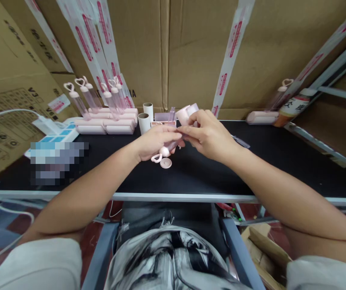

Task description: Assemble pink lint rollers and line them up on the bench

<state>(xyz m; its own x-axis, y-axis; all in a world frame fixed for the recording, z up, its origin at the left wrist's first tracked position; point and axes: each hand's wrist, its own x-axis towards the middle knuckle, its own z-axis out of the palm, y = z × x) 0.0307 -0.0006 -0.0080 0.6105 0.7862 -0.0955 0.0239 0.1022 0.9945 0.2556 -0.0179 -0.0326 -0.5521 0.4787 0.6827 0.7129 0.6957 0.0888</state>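
Observation:
Over the middle of the black table, my left hand is closed around a clear pink handle whose heart-shaped loop and round pink cap stick out below the fingers. My right hand meets it, thumb and fingers pressed together at the handle's far end. A pale pink cylinder piece shows above the right fingers; how it is held is partly hidden. Just under the left hand lies a small round pink disc. Behind the hands sit pink and clear plastic parts, partly covered.
Pink lint rollers with upright heart-loop handles stand at the left back, another lint roller at the right. Two cardboard tubes stand behind my left hand. A bottle, power strip and cardboard wall border the table.

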